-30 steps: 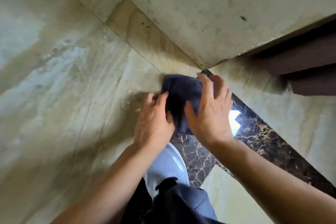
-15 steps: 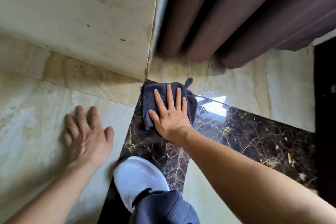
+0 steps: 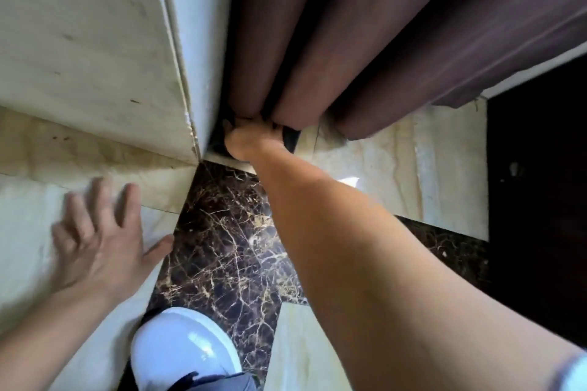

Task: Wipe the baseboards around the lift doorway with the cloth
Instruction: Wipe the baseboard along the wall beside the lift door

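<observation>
Pushed from the dark tile (image 3: pixel 228 232) into the corner beneath the curtain (image 3: pixel 349 41), the cloth (image 3: pixel 291 139) lies under the right hand (image 3: pixel 251 140), whose grip I cannot tell because its fingers are hidden; the left hand (image 3: pixel 98 244), fingers spread, braces on the floor (image 3: pixel 28 200).

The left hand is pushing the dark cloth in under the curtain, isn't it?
No, that is the right hand pushing the dark cloth in under the curtain. The left hand is spread open over the pale floor. The head view shows it.
</observation>
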Demonstrator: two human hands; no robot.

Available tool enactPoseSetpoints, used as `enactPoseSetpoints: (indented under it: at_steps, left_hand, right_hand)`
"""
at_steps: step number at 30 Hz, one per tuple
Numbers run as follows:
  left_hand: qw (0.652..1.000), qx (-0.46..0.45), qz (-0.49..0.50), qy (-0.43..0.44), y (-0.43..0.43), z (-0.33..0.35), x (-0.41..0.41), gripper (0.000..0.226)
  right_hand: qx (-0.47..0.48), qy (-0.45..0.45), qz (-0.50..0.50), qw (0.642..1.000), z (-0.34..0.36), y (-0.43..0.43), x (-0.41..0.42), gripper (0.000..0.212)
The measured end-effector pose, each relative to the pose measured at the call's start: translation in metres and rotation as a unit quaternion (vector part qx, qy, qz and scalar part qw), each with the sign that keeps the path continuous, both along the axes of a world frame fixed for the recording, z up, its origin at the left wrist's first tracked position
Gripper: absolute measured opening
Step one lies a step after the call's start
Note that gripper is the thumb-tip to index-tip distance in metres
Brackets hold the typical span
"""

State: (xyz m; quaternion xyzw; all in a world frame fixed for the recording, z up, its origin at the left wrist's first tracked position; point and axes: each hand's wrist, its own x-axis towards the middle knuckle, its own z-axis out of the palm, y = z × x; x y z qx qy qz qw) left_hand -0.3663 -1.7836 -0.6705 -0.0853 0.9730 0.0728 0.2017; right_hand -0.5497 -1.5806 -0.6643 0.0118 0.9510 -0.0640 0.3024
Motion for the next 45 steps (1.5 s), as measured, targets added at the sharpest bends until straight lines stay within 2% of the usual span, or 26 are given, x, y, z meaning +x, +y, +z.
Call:
enactPoseSetpoints:
  at_steps: [2,4,6,8,10,13,14,16,19,23,27,31,34,36,38,40,42,45]
  left_hand:
    - [0.999,0.005,0.006,-0.038,0.014,0.003,-0.023,0.106]
    - [0.994,-0.001,0.065,-0.091,0.027,0.001,-0.044,0.115]
    - [0.989,-0.017,0.081,-0.122,0.037,-0.001,-0.053,0.124]
    - [0.987,-0.013,0.081,-0.138,0.041,-0.006,-0.054,0.131]
    - [0.986,-0.009,0.08,-0.146,0.036,-0.008,-0.055,0.138]
    - [0.988,0.015,0.073,-0.138,0.034,-0.011,-0.054,0.144]
    - [0.988,0.024,0.074,-0.131,0.034,-0.011,-0.054,0.143]
    - [0.989,0.03,0.071,-0.126,0.035,-0.008,-0.054,0.141]
    - [0.991,0.008,0.064,-0.119,0.034,-0.012,-0.051,0.134]
    - [0.994,0.005,0.055,-0.092,0.036,-0.012,-0.05,0.123]
    - [0.997,0.015,0.063,-0.053,0.036,-0.013,-0.047,0.105]
    - [0.996,0.053,0.062,0.047,0.021,-0.007,-0.029,0.08]
    - [0.996,0.013,0.037,0.085,-0.007,-0.005,0.005,0.081]
    - [0.989,-0.013,0.094,0.11,-0.041,-0.007,0.022,0.08]
    - [0.98,-0.035,0.163,0.105,-0.079,-0.011,0.035,0.083]
    - [0.972,-0.038,0.216,0.082,-0.106,-0.016,0.046,0.085]
    - [0.966,-0.032,0.246,0.072,-0.114,-0.022,0.055,0.084]
    - [0.961,-0.053,0.247,0.108,-0.108,-0.033,0.059,0.082]
  right_hand:
    - [-0.016,0.077,0.012,0.997,-0.005,0.01,0.038,0.058]
    - [-0.062,0.149,0.012,0.987,-0.01,0.013,0.095,0.06]
    - [-0.075,0.174,0.006,0.982,-0.017,0.013,0.141,0.06]
    - [-0.064,0.173,-0.006,0.983,-0.023,0.014,0.14,0.059]
    - [-0.053,0.148,-0.003,0.988,-0.023,0.008,0.098,0.059]
    - [-0.038,0.049,-0.009,0.998,-0.017,0.003,0.019,0.058]
    - [-0.031,0.025,-0.009,0.999,-0.015,0.005,0.006,0.057]
    - [-0.014,0.054,0.02,0.998,-0.009,0.012,0.021,0.059]
    - [-0.038,0.133,0.063,0.988,-0.012,0.021,0.106,0.062]
    - [-0.056,0.099,0.122,0.986,-0.018,0.017,0.202,0.06]
    - [-0.035,0.103,0.182,0.977,-0.017,0.015,0.17,0.059]
    - [-0.018,0.068,0.194,0.978,-0.011,0.0,0.119,0.059]
    - [-0.04,0.073,0.225,0.971,-0.009,0.002,0.167,0.059]
    - [-0.048,0.073,0.27,0.959,-0.008,0.002,0.216,0.058]
    - [-0.051,0.032,0.296,0.953,-0.005,0.001,0.234,0.056]
    - [-0.055,-0.001,0.336,0.94,0.0,-0.009,0.219,0.055]
    - [-0.057,0.011,0.418,0.907,0.003,-0.032,0.192,0.055]
    - [-0.081,0.034,0.468,0.879,-0.005,-0.105,0.139,0.054]
